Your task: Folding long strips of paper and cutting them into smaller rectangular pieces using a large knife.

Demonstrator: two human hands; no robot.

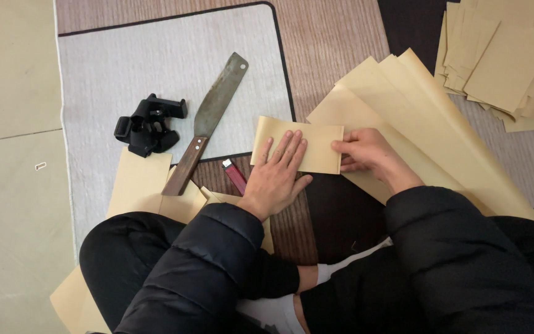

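A folded tan paper rectangle lies on the floor in front of me. My left hand presses flat on its lower left part, fingers spread. My right hand pinches the paper's right edge with thumb and fingers. Both arms wear black padded sleeves.
A large knife with a wooden handle lies on a grey mat, beside a black clamp-like gadget. A red lighter sits near my left wrist. Big tan sheets fan out at right; a stack of cut pieces lies top right. More pieces lie at left.
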